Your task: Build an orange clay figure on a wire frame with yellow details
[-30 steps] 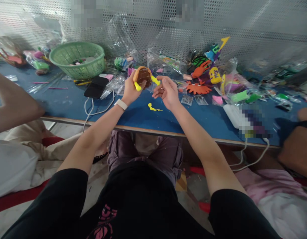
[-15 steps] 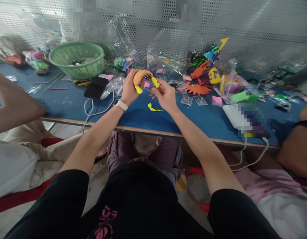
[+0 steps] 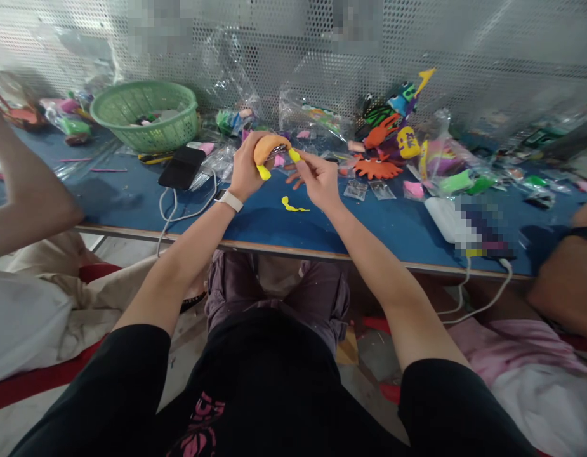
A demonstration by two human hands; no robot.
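Observation:
My left hand [image 3: 247,166], a pale watch on its wrist, is closed around an orange curved clay piece [image 3: 270,147] with a dark, shiny underside. A yellow clay lump [image 3: 263,172] sticks out at its lower left end. At the right end is a second yellow clay piece [image 3: 294,154], which my right hand [image 3: 318,178] pinches between thumb and forefinger; the other fingers hang loosely below. Whether that yellow piece is joined to the orange one I cannot tell. On the blue table [image 3: 255,230] beneath my hands lies a thin yellow clay scrap [image 3: 292,204].
A green basket [image 3: 145,130] and a black phone-like device [image 3: 182,167] with a white cable lie left. To the right are an orange clay crab [image 3: 377,167], small plastic packets [image 3: 356,190] and a white power bank [image 3: 440,219]. A co-worker's arm [image 3: 26,171] rests at the left edge.
My right fingers have closed in further on the yellow piece at the orange clay's right end. The orange piece has tilted slightly, and the co-worker's arm on the left has shifted.

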